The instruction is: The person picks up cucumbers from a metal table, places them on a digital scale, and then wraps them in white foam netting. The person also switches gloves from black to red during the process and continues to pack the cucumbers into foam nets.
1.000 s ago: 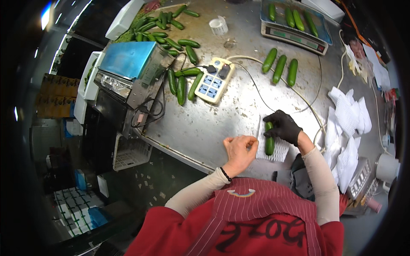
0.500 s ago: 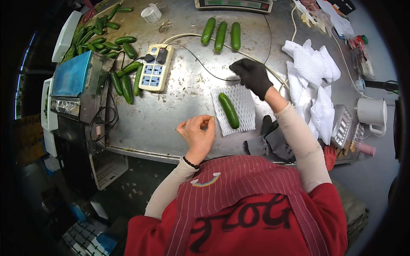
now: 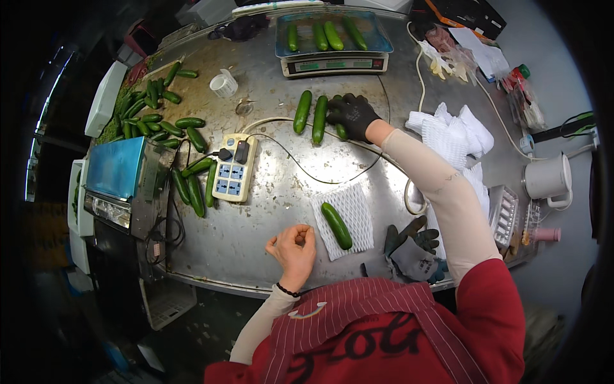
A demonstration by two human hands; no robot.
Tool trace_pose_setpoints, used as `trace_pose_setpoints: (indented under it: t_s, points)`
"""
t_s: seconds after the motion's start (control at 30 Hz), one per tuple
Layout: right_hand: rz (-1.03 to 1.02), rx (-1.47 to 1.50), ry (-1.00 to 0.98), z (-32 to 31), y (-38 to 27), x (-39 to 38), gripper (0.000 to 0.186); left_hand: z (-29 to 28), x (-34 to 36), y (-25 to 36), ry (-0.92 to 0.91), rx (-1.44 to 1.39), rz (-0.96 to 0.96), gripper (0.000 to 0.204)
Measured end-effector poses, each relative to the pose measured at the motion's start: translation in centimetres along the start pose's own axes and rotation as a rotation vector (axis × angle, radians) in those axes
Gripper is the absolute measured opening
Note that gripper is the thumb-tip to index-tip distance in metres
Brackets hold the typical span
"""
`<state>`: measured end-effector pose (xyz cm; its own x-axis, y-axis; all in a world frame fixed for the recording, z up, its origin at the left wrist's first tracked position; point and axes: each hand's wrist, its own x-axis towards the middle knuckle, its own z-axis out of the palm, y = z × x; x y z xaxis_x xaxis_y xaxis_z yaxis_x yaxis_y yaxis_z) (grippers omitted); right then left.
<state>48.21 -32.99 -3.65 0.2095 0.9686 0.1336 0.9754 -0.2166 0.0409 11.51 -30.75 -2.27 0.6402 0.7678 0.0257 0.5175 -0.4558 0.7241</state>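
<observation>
Curving over a smooth cucumber [image 3: 341, 133], the gloved right hand [image 3: 352, 116] hid its grip; near the metal table's [image 3: 224, 240] front edge, the left hand [image 3: 295, 252] pinched narrowly.

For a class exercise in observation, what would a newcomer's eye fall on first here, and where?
Probably the black-gloved right hand, at the rightmost of three cucumbers in front of the scale. Next, perhaps, the lone cucumber on white foam netting, right of the bare left hand. The cream power strip, left of centre, may also stand out.
</observation>
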Motion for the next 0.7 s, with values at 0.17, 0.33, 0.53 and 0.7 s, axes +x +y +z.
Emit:
trace_pose_setpoints:
  t_s: [0.17,0.33,0.53,0.7]
  points:
    - [0.058,-0.046,0.121,-1.6,0.0,-1.2,0.032,-0.3,0.2,0.1,0.025,0.005,0.018,0.007]
    - [0.375,0.945,-0.005,-9.1,-5.8,-7.4,0.073,0.3,0.3,-0.2,-0.017,-0.052,0.01,0.01]
    - [0.544,1.436,-0.204,-8.6,-12.2,-12.6,0.068,1.2,-0.5,0.6,-0.087,-0.074,0.04,0.015]
    - [0.709,1.04,-0.082,-5.4,-15.0,-14.0,0.027,1.4,-1.0,0.2,-0.13,-0.02,0.036,0.012]
